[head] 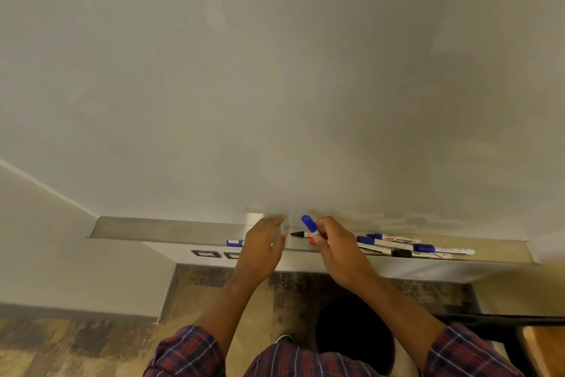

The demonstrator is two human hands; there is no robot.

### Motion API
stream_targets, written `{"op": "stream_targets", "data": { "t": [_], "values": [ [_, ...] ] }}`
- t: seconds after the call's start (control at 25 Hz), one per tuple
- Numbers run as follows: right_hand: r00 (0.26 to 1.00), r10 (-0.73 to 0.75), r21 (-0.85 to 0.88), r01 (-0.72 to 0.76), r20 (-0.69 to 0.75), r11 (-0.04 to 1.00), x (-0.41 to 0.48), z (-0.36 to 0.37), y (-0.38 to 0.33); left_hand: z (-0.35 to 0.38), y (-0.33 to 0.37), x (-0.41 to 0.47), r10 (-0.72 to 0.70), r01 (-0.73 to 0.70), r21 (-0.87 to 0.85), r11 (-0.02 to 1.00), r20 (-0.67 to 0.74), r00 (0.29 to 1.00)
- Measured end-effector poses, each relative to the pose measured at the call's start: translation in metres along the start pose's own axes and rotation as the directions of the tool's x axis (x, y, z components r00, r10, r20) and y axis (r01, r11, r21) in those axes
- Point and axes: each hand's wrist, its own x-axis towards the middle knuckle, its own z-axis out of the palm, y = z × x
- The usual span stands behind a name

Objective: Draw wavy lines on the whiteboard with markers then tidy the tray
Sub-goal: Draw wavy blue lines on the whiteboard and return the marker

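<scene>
Pinching a blue-capped marker (310,225) in curled fingers, the right hand (333,251) holds it tilted just above the metal tray (168,228) beneath the whiteboard (275,86). Alongside, the blurred left hand (260,251) hovers with fingers extended, gripping nothing. A black-tipped orange marker (302,235) lies between them, and more markers (406,245) are clustered at right.

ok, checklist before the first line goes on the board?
1. Marker in hand: ok, right hand grips the blue marker.
2. Uncapped: not ok, it is capped.
3. Free left hand: ok, open, holds nothing.
4. Bare whiteboard: ok, no lines.
5. Tidy tray: not ok, loose markers heaped toward its right end.
6. Ink flows: cannot tell.
</scene>
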Motion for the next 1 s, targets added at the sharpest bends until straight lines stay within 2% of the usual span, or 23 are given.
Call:
{"op": "stream_targets", "data": {
  "t": [0.08, 0.16, 0.24, 0.36, 0.48, 0.68, 0.8, 1.0],
  "values": [
    [0.999, 0.031, 0.173, -0.034, 0.023, 0.984, -0.006, -0.021, -0.002, 0.000, 0.037, 0.005, -0.064, 0.066, -0.227, 0.972, 0.016, 0.998],
    [0.998, 0.037, 0.336, -0.053, 0.055, 0.940, -0.014, -0.045, -0.003, 0.001, 0.077, 0.010, -0.141, 0.183, -0.472, 0.862, 0.122, 0.982],
    [0.998, 0.027, 0.514, -0.054, 0.060, 0.856, -0.026, -0.070, -0.004, 0.004, 0.116, 0.011, -0.165, 0.271, -0.669, 0.692, 0.218, 0.962],
    [0.994, 0.050, 0.754, -0.105, 0.095, 0.648, -0.049, -0.108, -0.007, 0.013, 0.166, 0.010, -0.138, 0.364, -0.840, 0.402, 0.338, 0.931],
    [0.988, 0.021, 0.859, -0.144, 0.154, 0.492, -0.072, -0.139, -0.002, 0.022, 0.207, 0.002, 0.009, 0.358, -0.885, 0.299, 0.378, 0.926],
    [0.953, -0.071, 0.949, -0.284, 0.295, 0.135, -0.101, -0.173, 0.021, 0.052, 0.256, -0.014, 0.142, 0.388, -0.903, 0.186, 0.416, 0.898],
    [0.909, -0.172, 0.926, -0.374, 0.378, 0.057, -0.116, -0.188, 0.036, 0.069, 0.281, -0.025, 0.190, 0.399, -0.908, 0.128, 0.417, 0.889],
    [0.849, -0.255, 0.882, -0.469, 0.463, 0.040, -0.135, -0.213, 0.053, 0.091, 0.317, -0.039, 0.236, 0.368, -0.925, 0.092, 0.379, 0.895]
  ]
}}
